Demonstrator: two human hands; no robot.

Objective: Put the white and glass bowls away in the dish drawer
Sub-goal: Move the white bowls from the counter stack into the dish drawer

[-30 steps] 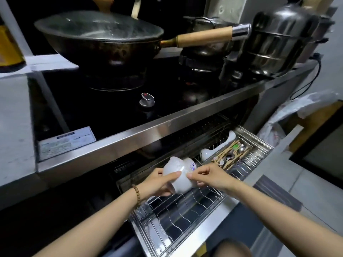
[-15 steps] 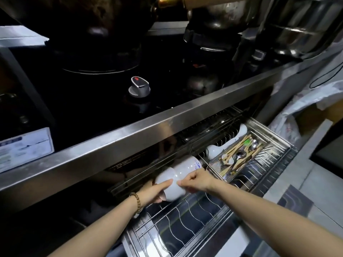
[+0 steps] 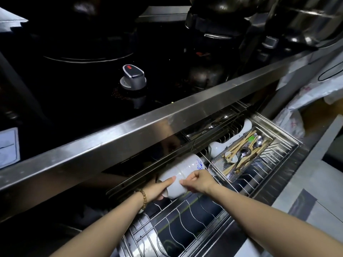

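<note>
Currently, head view: both my hands hold the nested white bowls [image 3: 179, 172], which are tipped on their side over the back left of the dish drawer [image 3: 289, 175], just under the steel counter edge [image 3: 130, 130]. My left hand [image 3: 157, 190], bead bracelet [image 3: 143, 199] at the wrist, grips the base end with thumb laid on top and fingers curled beneath; my right hand [image 3: 199, 182] pinches the side between thumb and forefinger. Cutlery tray [image 3: 219, 164] sits just right of the bowls.
</note>
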